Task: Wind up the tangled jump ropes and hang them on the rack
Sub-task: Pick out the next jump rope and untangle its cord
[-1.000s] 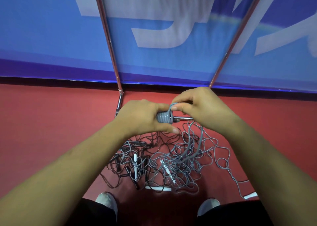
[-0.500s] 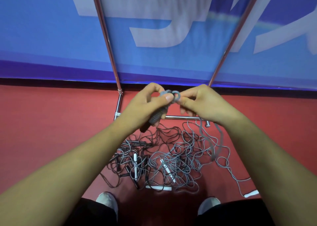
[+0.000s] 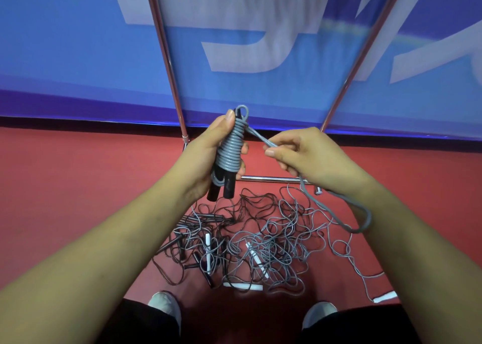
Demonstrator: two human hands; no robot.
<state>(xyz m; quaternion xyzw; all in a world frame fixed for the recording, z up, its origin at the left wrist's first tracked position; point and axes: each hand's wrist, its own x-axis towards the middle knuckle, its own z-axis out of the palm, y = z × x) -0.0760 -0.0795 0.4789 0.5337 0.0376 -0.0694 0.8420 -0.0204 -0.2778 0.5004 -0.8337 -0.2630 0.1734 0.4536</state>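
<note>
— Above the red floor [image 3: 78, 187], what's the left hand [image 3: 206, 155] doing?
— Gripping the wound grey jump rope [image 3: 230, 150] (black handles [image 3: 229, 187] together). The right hand [image 3: 307, 158] pinches its free strand [image 3: 260, 137]; tangled ropes [image 3: 260, 242] lie below.

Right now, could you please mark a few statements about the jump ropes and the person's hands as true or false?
1. The left hand holds a bundle of grey cord coiled round two black handles. True.
2. The right hand is empty. False: it pinches the loose grey cord leading off the bundle.
3. A tangle of grey and black ropes lies on the red floor. True.
4. The bundle hangs on the chrome rack. False: the left hand holds it, off the rack.
</note>
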